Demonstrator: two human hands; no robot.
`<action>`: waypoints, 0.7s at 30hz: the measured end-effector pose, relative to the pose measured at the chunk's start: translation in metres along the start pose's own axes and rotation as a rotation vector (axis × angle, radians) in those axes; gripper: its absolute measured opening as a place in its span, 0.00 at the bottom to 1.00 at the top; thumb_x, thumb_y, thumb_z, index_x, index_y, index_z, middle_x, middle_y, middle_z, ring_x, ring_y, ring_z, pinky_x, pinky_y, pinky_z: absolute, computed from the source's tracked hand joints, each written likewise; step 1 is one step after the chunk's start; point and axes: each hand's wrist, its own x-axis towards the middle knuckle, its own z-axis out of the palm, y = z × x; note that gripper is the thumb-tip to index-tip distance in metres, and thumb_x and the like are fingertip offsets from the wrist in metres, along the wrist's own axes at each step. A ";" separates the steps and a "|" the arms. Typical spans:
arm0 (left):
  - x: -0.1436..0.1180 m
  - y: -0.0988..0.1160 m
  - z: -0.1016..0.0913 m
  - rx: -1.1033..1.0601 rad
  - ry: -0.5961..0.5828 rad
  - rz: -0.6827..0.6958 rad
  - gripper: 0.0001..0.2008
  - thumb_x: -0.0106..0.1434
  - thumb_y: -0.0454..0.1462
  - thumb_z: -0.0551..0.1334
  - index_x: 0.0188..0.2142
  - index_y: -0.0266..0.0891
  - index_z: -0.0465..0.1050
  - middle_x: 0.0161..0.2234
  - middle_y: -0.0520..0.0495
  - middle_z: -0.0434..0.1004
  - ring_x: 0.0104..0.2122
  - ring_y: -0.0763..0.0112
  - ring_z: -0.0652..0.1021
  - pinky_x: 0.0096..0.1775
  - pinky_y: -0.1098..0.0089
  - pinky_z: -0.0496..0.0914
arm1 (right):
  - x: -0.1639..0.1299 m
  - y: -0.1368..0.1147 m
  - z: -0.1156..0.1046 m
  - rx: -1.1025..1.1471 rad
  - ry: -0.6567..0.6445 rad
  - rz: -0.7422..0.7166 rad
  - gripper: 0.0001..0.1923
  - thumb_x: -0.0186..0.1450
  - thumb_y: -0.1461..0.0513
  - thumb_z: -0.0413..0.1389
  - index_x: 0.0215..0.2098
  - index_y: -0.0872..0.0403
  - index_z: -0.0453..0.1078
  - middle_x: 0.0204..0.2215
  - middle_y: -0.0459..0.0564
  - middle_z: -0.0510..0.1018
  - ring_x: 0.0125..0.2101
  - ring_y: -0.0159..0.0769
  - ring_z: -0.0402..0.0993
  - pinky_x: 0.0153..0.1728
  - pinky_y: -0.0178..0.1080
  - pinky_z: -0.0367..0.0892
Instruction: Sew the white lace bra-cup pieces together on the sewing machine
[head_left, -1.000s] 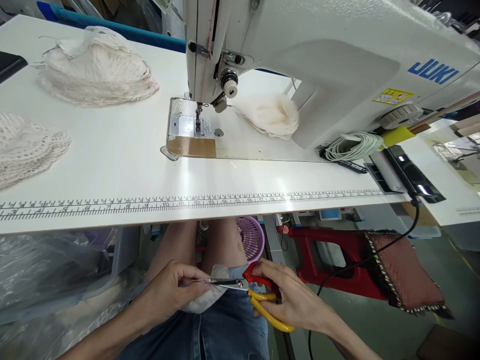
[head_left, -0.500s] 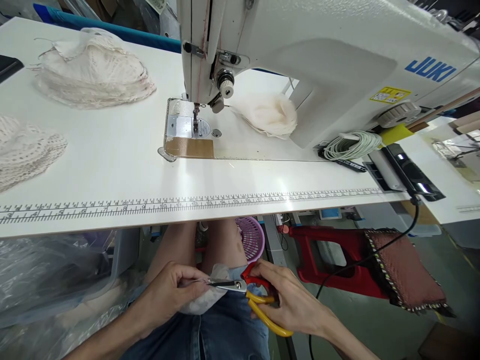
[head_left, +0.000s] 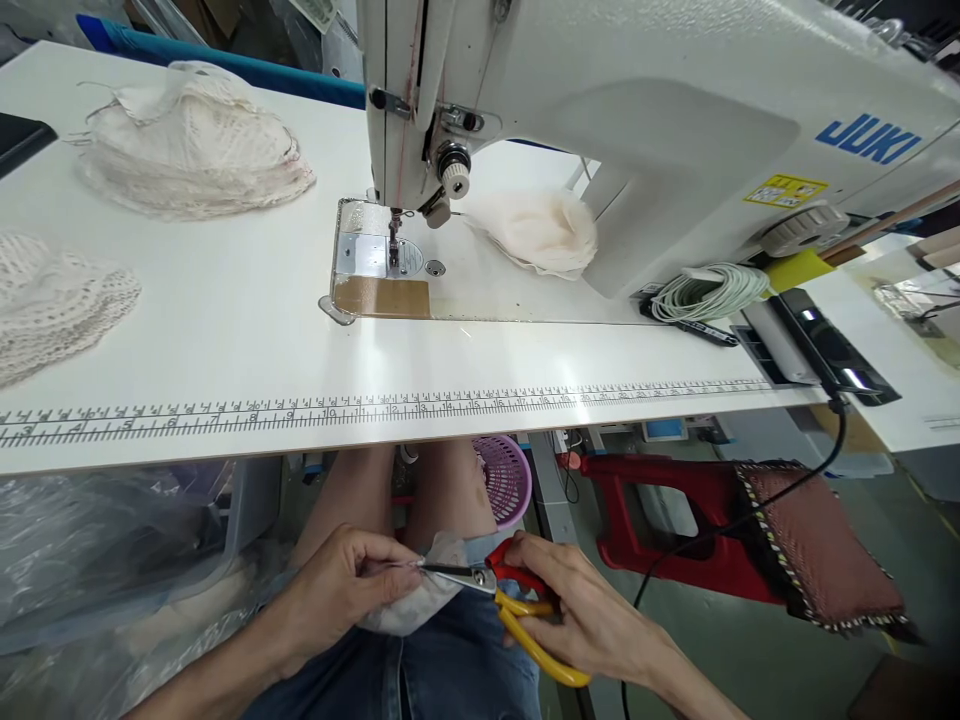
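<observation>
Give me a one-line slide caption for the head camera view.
Below a sewing machine table, the left hand pinches white fabric while the right hand works red-and-yellow scissors at its edge.

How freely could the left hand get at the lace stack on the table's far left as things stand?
Probably not freely: the left hand pinches a white fabric piece below the table edge, though nothing covers the lace stack.
</observation>
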 end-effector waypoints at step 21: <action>0.002 0.000 0.002 0.105 0.009 0.028 0.19 0.56 0.47 0.62 0.30 0.30 0.79 0.18 0.54 0.61 0.22 0.77 0.58 0.23 0.76 0.52 | 0.000 0.001 0.005 0.001 -0.006 -0.002 0.16 0.57 0.57 0.59 0.41 0.54 0.66 0.34 0.51 0.74 0.30 0.35 0.70 0.28 0.32 0.64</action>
